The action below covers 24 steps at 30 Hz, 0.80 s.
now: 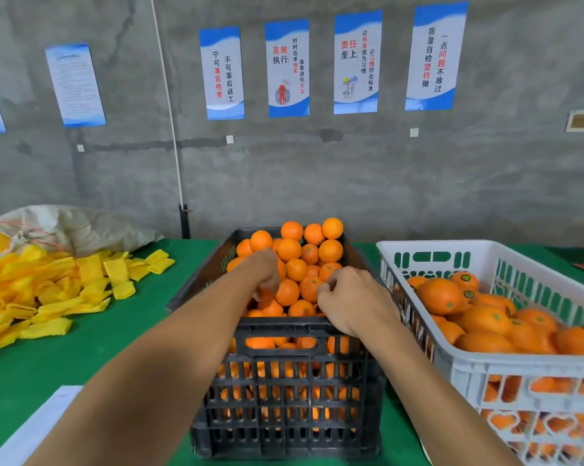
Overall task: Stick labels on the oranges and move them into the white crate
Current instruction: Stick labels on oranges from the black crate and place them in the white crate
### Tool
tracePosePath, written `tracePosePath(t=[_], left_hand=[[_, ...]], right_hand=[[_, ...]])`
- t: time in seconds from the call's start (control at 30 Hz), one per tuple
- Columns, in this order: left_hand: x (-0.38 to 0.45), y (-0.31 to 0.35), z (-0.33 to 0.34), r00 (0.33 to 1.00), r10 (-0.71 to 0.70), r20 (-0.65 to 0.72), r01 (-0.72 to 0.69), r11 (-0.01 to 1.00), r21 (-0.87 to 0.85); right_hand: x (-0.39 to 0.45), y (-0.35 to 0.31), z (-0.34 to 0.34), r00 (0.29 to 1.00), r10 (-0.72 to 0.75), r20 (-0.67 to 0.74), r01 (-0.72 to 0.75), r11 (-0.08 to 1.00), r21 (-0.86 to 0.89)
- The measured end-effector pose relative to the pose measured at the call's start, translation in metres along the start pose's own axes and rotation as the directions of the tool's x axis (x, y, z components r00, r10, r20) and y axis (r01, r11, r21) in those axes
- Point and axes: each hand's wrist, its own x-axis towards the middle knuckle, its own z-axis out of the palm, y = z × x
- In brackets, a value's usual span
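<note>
My left hand [265, 275] reaches down into the heap inside the black crate [284, 381], knuckles up, fingers curled down around an orange [266, 294] near the crate's left-centre; the grip looks closed on that fruit, though the fingertips are hidden beneath the hand. My right hand [347, 302] sits just right of it, over the crate's near-right part, fingers bent inward with thumb and forefinger drawn together close to another orange [310, 288]; whether a label is pinched there I cannot tell, since nothing that small resolves. Both forearms extend straight forward from the near edge and cross the crate's front rim. Judged step: selection of the next fruit from the black crate, with labelling of it either under way or about to start. The next move calls for lifting the gripped orange clear of its neighbours without dislodging the stacked ones at the crate's far side, pressing a label flat on its skin, then carrying it rightward. The white crate [478, 368] stands just right of the black crate, nearly touching it, and already holds oranges bearing green labels [465, 278]. Left of the black crate, well apart on the green worktop [122, 348], lies a heap of yellow foam sleeves [48, 290].
</note>
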Motion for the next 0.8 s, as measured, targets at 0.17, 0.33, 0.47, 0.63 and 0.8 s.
tracePosePath(t=[0.17,0.33,0.47,0.63,0.8], left_hand=[[-0.071,0.01,0.01,0.804,0.275,-0.527,-0.318,0.948,0.009],[-0.144,-0.004,0.052,0.319,0.415,-0.852,-0.687,0.72,0.094],[-0.179,-0.021,0.103,0.135,0.422,-0.896,-0.824,0.55,0.135],[-0.183,-0.047,0.204,0.484,0.458,-0.746,-0.792,0.592,-0.15],[-0.173,-0.054,0.268,0.714,0.39,-0.582,-0.644,0.692,-0.326]], right_hand=[[-0.017,-0.003,-0.004,0.921,-0.241,-0.305,0.253,0.968,-0.003],[-0.065,0.001,0.006,0.748,-0.348,-0.565,0.509,0.847,0.151],[-0.119,0.018,0.027,0.586,-0.397,-0.707,0.643,0.758,0.107],[-0.164,0.062,0.086,0.731,-0.487,-0.478,0.633,0.746,0.208],[-0.179,0.09,0.134,0.889,-0.421,-0.182,0.459,0.813,0.358]])
